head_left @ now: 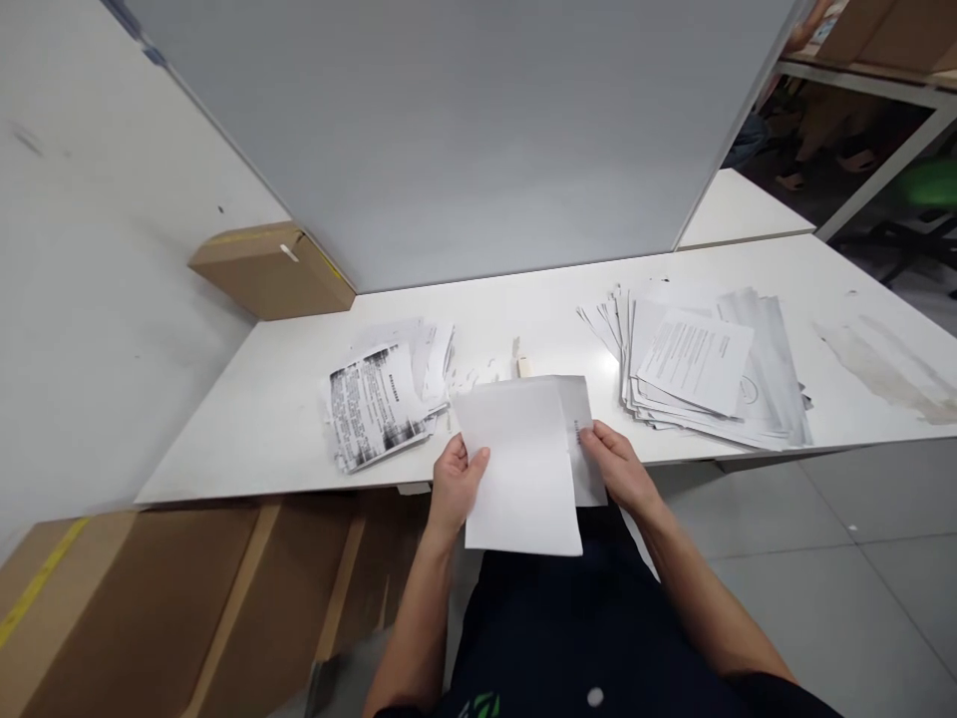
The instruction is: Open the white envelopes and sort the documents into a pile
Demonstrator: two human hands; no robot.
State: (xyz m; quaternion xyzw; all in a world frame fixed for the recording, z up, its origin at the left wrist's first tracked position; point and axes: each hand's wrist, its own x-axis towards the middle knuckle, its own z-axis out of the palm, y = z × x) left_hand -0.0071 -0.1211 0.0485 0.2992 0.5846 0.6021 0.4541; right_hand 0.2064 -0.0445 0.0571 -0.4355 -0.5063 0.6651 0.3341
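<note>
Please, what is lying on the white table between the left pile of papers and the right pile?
The head view shows a small pale block and scattered marks or scraps there; the held sheets hide part of the table.

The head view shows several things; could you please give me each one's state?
Front sheet: held, visible side blank
Rear sheet: held, partly covered
Left hand: closed on front sheet
Right hand: pinching rear sheet
Left pile: untidy, print smudged on top
Right pile: untidy, fanned
Corner carton: appears shut
Other cartons: cannot tell whether shut
</note>
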